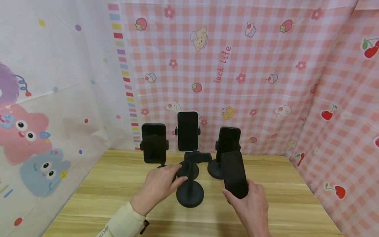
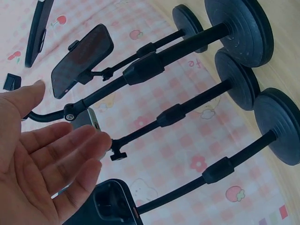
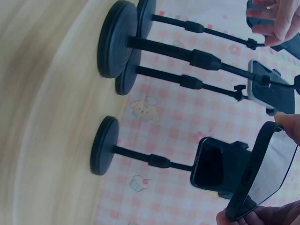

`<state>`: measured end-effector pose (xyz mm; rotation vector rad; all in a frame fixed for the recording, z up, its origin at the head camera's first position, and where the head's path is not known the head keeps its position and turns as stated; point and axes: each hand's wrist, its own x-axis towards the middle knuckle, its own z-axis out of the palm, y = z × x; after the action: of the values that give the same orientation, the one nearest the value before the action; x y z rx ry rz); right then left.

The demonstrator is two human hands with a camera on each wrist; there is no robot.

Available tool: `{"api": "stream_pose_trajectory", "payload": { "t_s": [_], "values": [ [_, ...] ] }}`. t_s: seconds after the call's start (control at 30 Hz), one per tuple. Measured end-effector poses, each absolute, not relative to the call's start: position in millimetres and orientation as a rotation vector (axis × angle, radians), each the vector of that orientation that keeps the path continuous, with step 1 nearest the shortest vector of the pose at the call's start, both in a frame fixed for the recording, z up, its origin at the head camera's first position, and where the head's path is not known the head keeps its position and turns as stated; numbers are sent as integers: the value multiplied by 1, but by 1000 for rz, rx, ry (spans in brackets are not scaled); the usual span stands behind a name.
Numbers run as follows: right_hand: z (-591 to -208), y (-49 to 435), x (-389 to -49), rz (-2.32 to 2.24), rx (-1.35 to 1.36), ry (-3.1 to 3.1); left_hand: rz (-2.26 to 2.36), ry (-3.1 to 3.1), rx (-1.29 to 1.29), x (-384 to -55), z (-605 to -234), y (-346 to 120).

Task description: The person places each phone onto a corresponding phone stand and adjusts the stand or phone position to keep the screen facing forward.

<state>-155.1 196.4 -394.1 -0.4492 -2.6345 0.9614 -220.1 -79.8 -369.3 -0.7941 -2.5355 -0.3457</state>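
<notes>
My right hand grips a black smartphone by its lower sides, screen facing me in the head view. In the right wrist view this phone's edge shows between thumb and fingers. My left hand is beside the pole of the front phone stand, fingers loosely extended. From the left wrist, the stand's bent neck passes between thumb and fingers, with nothing pinched. The front stand's black clamp sits atop the pole without a phone.
Behind stand three more stands, each bearing a phone: a black phone at left, a white-edged phone in the middle and another black phone at right. Their round bases rest on the wooden table. Checked cloth hangs behind.
</notes>
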Motion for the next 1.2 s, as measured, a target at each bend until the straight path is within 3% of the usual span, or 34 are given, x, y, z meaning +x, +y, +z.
{"api": "stream_pose_trajectory", "payload": {
  "t_s": [1.2],
  "values": [
    [-349, 143, -158, 1013, -143, -2415, -464, -2037, -965, -224, -344, -65]
  ]
}}
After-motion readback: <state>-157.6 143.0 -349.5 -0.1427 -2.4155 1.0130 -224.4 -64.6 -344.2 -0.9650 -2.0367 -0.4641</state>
